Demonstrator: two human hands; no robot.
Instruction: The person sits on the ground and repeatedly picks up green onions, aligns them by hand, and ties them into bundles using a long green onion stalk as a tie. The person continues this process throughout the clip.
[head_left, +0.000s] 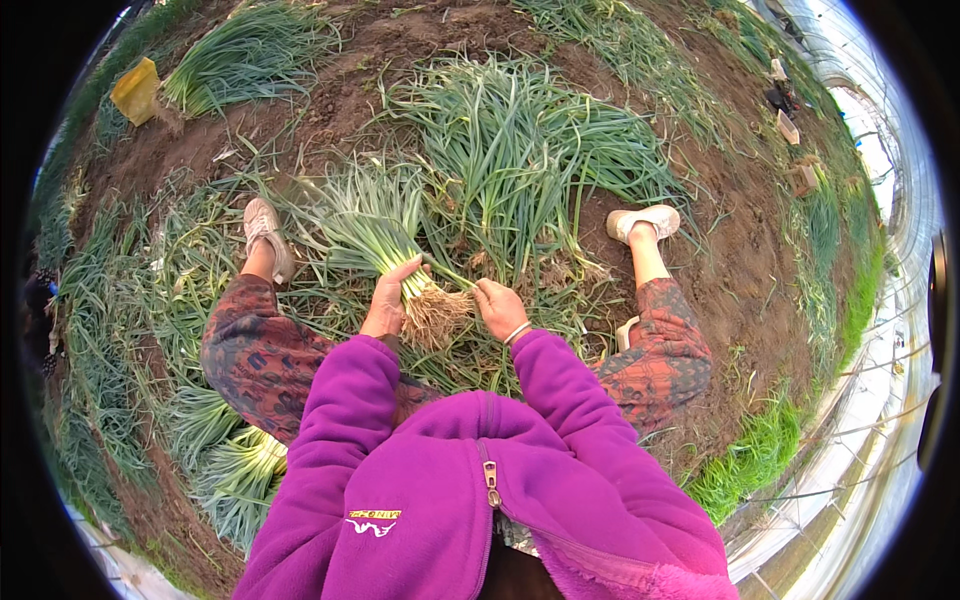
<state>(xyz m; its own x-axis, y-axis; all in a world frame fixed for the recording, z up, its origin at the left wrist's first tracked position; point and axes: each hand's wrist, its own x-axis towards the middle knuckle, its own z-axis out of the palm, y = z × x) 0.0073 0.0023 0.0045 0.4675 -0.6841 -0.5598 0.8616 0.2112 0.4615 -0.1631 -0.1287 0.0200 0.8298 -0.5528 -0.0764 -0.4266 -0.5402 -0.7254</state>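
Observation:
My left hand (388, 301) grips a bunch of leafy green alliums (386, 244), likely garlic chives or young leeks, around their pale stems. The brown fibrous roots (437, 311) hang out toward me, and the leaves fan away to the upper left. Pinched between the thumb and fingers of my right hand (501, 307) is the end of a thin green stalk (451, 274) that slants from the bunch. Just beyond both hands lies a large loose pile of the same plants (510, 157), its roots facing me.
Cut leaves litter the soil (742, 292) around my shoes. Sorted bunches (244, 469) lie at lower left, and another heap (251, 56) is at upper left beside a yellow bag (136, 91). Growing grass-like plants (754, 457) and plastic greenhouse sheeting (832, 420) line the right side.

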